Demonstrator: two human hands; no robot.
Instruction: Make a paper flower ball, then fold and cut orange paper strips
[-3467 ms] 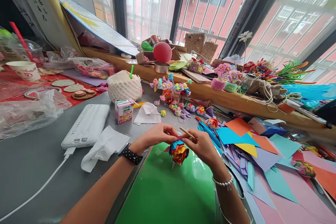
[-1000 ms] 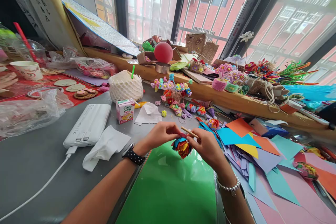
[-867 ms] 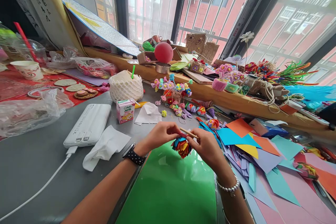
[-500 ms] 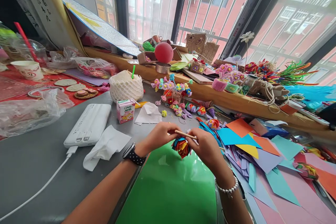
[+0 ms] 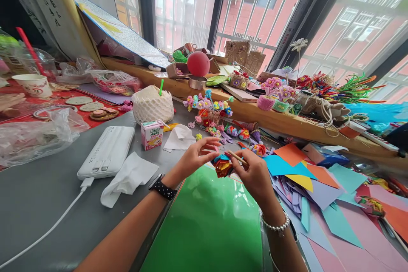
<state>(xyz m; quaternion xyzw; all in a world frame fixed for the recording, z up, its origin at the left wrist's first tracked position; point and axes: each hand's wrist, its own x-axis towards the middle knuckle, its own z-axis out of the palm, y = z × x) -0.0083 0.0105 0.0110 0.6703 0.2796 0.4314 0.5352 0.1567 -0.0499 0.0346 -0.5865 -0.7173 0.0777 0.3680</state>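
Note:
Above a glossy green board (image 5: 207, 225), my right hand (image 5: 255, 174) pinches a thin wooden stick (image 5: 238, 158) between thumb and fingers. A multicoloured paper flower (image 5: 222, 165), orange, yellow and blue, sits just under the stick tip at the right hand's fingers; what grips it is partly hidden. Just left of the flower, my left hand (image 5: 194, 157) has its fingers stretched and apart, the tips close to the petals. The left wrist wears a dark watch with a dotted strap, the right a beaded bracelet.
Coloured paper sheets (image 5: 318, 178) spread to the right. On the left lie a white power bank (image 5: 106, 151) with a cable, tissue (image 5: 129, 178), a small drink carton (image 5: 152, 135) and a netted coconut (image 5: 153, 104). Another person's hand (image 5: 11, 104) shows at the far left. Crafts line the wooden ledge (image 5: 223, 93).
My left hand has let go of the stick's end and its fingers have spread. The flower and stick have risen slightly. Another person's hand has come in at the far left.

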